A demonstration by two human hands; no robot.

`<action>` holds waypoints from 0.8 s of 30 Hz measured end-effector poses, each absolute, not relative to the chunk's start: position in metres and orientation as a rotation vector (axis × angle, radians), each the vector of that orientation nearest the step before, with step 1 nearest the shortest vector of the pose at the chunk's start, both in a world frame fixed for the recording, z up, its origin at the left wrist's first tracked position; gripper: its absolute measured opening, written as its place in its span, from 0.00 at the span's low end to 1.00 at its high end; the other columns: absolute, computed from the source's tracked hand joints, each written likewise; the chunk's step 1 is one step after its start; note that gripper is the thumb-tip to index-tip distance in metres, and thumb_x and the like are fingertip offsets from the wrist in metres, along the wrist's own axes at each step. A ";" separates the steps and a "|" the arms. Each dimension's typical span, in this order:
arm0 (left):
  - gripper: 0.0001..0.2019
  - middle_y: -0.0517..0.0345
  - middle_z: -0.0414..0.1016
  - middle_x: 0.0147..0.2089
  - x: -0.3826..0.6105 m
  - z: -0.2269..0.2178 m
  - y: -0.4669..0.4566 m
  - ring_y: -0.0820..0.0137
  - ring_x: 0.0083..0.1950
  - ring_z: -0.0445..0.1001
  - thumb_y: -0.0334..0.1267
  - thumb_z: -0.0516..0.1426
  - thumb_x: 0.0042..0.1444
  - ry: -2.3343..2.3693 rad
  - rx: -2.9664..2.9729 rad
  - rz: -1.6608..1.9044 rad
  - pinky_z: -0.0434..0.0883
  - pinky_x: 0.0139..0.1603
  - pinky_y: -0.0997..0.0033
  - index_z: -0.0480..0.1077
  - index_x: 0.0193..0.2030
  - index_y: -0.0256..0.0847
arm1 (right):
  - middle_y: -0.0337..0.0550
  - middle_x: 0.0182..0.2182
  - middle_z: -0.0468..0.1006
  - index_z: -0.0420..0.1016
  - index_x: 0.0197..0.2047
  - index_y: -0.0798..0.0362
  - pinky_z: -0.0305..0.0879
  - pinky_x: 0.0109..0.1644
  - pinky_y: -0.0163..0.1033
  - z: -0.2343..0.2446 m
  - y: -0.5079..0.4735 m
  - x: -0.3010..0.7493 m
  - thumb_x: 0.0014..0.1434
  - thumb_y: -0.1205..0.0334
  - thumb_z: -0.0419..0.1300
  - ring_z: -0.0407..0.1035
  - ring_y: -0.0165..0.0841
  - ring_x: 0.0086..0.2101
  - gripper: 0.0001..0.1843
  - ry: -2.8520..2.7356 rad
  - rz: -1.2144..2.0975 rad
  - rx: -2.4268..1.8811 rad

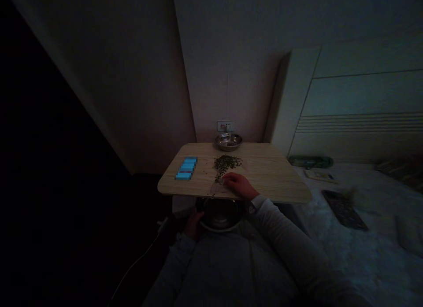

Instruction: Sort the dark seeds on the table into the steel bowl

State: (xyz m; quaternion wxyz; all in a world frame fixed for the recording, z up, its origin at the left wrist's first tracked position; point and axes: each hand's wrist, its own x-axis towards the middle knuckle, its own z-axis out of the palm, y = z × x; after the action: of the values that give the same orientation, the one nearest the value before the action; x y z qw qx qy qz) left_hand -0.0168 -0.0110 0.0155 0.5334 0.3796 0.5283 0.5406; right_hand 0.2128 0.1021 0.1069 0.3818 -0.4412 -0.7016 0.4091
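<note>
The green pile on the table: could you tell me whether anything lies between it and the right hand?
Nothing visible does: the right hand lies on the table right at the near end of the green pile.

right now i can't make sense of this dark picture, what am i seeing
No machine here: one camera on a person's head looks down at their own hands. The right hand rests on a wooden table, at the near edge of a pile of small dark green bits. The left hand holds a metal bowl just below the table's edge. A second bowl stands at the far edge, a row of blue blocks on the left. It is too dim for more.
</note>
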 end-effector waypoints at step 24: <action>0.08 0.50 0.83 0.38 -0.006 0.036 -0.017 0.50 0.59 0.74 0.34 0.66 0.37 1.229 0.780 1.262 0.68 0.62 0.51 0.75 0.28 0.44 | 0.41 0.39 0.82 0.77 0.38 0.52 0.66 0.53 0.44 0.108 0.101 0.217 0.49 0.69 0.55 0.73 0.35 0.42 0.13 -1.816 1.106 -0.939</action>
State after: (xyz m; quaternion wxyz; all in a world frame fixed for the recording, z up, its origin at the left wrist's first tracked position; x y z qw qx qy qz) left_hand -0.0063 -0.0167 0.0364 0.5710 0.3325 0.5238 0.5377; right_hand 0.2169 0.1014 0.1082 0.3974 -0.3706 -0.7169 0.4368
